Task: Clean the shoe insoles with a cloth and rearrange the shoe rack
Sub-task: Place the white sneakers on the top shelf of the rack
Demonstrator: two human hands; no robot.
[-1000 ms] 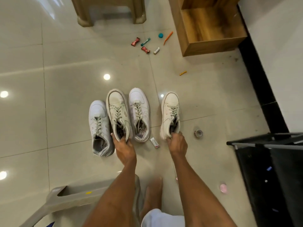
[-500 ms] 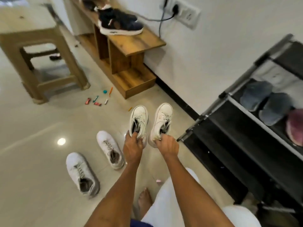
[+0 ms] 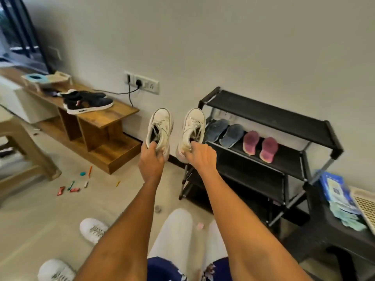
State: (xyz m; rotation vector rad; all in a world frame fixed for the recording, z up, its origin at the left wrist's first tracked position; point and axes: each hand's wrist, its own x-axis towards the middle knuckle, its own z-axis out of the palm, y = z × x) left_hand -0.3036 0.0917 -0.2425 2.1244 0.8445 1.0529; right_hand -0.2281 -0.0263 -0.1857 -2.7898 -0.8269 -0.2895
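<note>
My left hand [image 3: 151, 162] grips the heel of a worn white sneaker [image 3: 161, 128], held up in the air with its toe pointing away. My right hand [image 3: 199, 156] grips the heel of the matching white sneaker [image 3: 193, 126] beside it. Both shoes hang just left of the black shoe rack [image 3: 269, 116], level with its second shelf. That shelf holds a pair of blue insoles [image 3: 224, 131] and a pair of pink insoles [image 3: 260, 147]. Two more white sneakers [image 3: 93, 230] lie on the floor at the lower left.
A wooden bench [image 3: 97, 122] with black sneakers [image 3: 87, 101] on top runs along the wall at the left. Small wrappers and pens [image 3: 76, 184] litter the floor. A dark stool [image 3: 328, 226] at the right carries a blue packet [image 3: 334, 189] and cloths.
I have lifted the two worn white sneakers off the floor and carried them up and right to the shoe rack. My view has swung up from the floor to the wall.
</note>
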